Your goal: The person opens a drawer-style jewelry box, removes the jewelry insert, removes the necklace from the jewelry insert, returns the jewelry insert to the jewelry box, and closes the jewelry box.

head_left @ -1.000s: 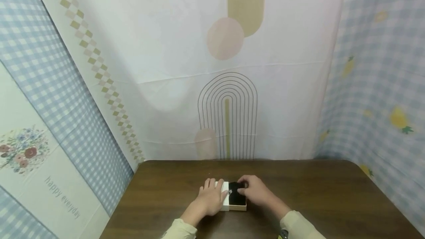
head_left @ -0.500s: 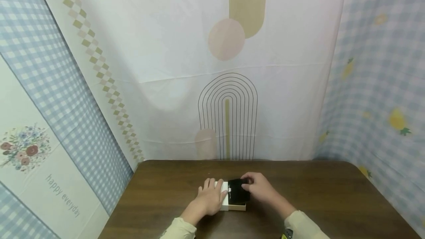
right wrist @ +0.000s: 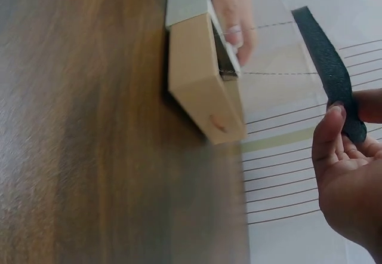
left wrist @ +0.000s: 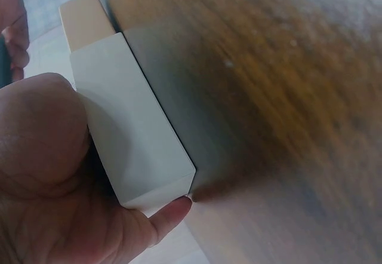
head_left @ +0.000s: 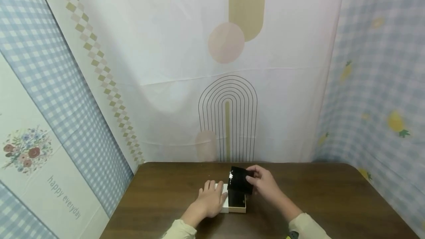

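1. Here's the danger first: the pouch [head_left: 239, 180] hangs by its right end alone, the rest of it unsupported. Should that pinch slacken, I'd expect a drop into the drawer [right wrist: 197, 73], or past it onto the counter [head_left: 299, 191].
2. Next worry, the tilt! If anything is tucked inside the pouch, that slant might let it slide; no view shows whether it's full.
3. And the box [left wrist: 134, 123]: its drawer stands part-way out on the right, so a bump from above could shove it in or skew it, more so if the steadying side lets up.
4. Placing them: the box sits short of the counter's far edge, well in from both far corners; the pouch is up over the drawer, towards that far edge.
5. Left hand [head_left: 210, 199]: draped across the box, fingers spread over the top, one bent against its left end, a hold rather than a loose touch.
6. Right hand [head_left: 267, 185]: thumb and fingers nearly together, only the pouch's thickness between them, pinching it firmly enough, I'd judge.
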Demonstrator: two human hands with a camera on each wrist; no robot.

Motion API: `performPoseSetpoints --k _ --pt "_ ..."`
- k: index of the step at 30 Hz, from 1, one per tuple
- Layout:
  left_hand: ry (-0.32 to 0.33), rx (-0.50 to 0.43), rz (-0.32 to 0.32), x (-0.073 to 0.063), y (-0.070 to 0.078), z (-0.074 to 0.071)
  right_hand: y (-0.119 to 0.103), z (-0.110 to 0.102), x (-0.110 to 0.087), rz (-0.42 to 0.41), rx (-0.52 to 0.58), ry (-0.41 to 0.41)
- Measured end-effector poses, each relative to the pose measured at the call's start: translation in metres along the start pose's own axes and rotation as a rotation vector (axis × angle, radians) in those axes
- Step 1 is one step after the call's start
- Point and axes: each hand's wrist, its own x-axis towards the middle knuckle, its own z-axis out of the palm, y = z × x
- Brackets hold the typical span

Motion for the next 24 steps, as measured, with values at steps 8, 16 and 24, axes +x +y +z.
performPoseSetpoints --k 8,16,24 --pt "0.014 -0.01 0.013 -0.002 0.001 -0.002 -0.026 -0.005 -0.003 0.015 0.117 0.038" --pt "0.014 -0.015 -0.002 0.003 -0.002 0.005 -0.052 -0.011 -0.005 -0.027 0.159 0.041" --pt "0.043 -0.105 -0.002 0.004 -0.005 0.008 -0.071 -0.022 -0.009 -0.046 0.196 0.027"
